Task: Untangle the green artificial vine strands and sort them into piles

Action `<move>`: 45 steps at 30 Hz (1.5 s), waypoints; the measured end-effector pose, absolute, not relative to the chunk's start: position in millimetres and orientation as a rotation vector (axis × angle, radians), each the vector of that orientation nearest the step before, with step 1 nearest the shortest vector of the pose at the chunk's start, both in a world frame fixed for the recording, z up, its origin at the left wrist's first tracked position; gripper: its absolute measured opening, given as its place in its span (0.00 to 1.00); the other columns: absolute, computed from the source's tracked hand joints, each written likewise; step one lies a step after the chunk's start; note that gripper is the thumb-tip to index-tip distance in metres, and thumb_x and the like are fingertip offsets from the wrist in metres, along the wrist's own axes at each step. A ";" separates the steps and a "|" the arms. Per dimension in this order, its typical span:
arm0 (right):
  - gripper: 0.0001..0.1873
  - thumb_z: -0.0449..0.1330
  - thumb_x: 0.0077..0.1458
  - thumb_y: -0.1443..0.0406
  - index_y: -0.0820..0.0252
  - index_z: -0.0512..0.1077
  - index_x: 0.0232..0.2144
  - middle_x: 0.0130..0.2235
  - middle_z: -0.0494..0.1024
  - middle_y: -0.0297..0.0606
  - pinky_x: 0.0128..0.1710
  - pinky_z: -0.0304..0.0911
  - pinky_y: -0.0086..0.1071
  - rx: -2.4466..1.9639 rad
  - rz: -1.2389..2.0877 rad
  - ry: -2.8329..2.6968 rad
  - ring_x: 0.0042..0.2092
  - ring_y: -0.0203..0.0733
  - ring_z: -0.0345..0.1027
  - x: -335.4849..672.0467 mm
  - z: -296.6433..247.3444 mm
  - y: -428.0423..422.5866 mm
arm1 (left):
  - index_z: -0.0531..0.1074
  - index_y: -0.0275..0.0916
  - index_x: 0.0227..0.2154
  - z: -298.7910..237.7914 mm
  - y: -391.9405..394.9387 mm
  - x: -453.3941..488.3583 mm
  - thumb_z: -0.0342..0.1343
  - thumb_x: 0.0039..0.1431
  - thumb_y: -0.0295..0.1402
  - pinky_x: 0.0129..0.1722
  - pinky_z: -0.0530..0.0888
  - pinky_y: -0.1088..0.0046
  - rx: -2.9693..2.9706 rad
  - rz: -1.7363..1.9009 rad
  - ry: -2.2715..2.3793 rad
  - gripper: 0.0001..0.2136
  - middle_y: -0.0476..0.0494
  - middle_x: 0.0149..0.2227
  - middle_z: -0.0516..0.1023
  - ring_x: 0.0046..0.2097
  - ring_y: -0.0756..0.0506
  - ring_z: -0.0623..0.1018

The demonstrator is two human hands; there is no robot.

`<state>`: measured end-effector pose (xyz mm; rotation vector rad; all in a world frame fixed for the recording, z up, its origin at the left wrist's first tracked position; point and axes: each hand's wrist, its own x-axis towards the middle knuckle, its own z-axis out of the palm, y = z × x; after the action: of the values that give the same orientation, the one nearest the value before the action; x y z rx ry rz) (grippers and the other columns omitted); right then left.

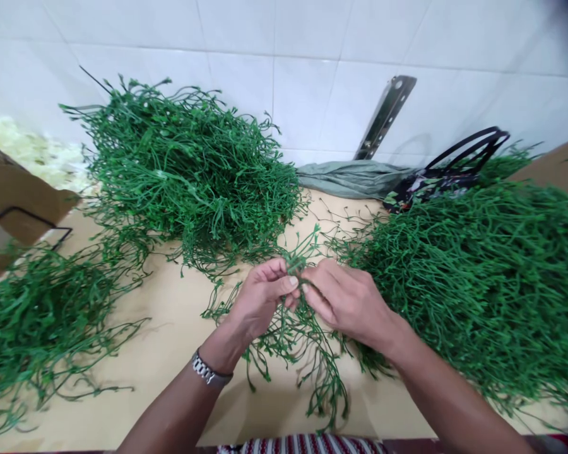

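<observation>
My left hand [262, 299] and my right hand [345, 299] meet over the middle of the tan table [170, 340]. Both pinch the same small bunch of green plastic stems [307, 340], whose thin branches hang down and spread toward me. The fingers of each hand are closed on the bunch near its top. A metal watch [209, 372] sits on my left wrist.
Large heaps of the same green stems lie at the back left [189, 170], at the right [492, 271] and at the left edge [33, 321]. A cardboard box [14, 195] stands far left. A black-handled bag [454, 167], grey cloth [355, 176] and metal bracket [383, 116] lie against the white tiled wall.
</observation>
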<state>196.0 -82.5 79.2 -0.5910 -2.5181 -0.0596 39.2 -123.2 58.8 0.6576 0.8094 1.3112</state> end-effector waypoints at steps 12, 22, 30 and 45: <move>0.08 0.51 0.56 0.69 0.62 0.66 0.39 0.27 0.68 0.34 0.27 0.59 0.27 -0.368 0.077 -2.427 0.27 0.33 0.61 200.3 56.5 -78.8 | 0.63 0.38 0.28 53.9 -125.9 38.6 0.64 0.39 0.26 0.13 0.63 0.81 0.609 1.210 0.656 0.15 0.55 0.15 0.70 0.12 0.56 0.63; 0.07 0.51 0.55 0.71 0.63 0.65 0.37 0.29 0.70 0.36 0.29 0.61 0.27 -0.536 0.404 -2.349 0.30 0.34 0.63 193.0 53.5 -86.7 | 0.63 0.39 0.32 51.6 -130.1 47.8 0.63 0.41 0.28 0.15 0.63 0.81 0.708 1.449 0.793 0.15 0.57 0.19 0.69 0.15 0.56 0.65; 0.03 0.52 0.55 0.71 0.62 0.65 0.33 0.24 0.71 0.32 0.27 0.60 0.24 -0.580 0.404 -2.140 0.26 0.31 0.64 186.8 51.2 -96.7 | 0.66 0.37 0.29 49.1 -129.4 52.9 0.61 0.46 0.30 0.18 0.64 0.81 0.864 1.467 0.850 0.09 0.54 0.18 0.69 0.18 0.55 0.66; 0.11 0.45 0.59 0.65 0.63 0.63 0.27 0.24 0.71 0.37 0.23 0.51 0.28 -0.711 0.233 -2.622 0.24 0.34 0.62 200.2 67.9 -94.6 | 0.67 0.35 0.27 53.5 -131.7 41.2 0.64 0.42 0.28 0.24 0.62 0.81 1.056 1.226 0.873 0.11 0.53 0.23 0.68 0.25 0.55 0.65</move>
<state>200.2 -94.6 67.9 -0.7109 -2.6219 0.2332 41.2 -131.7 53.5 1.0564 0.8730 1.2263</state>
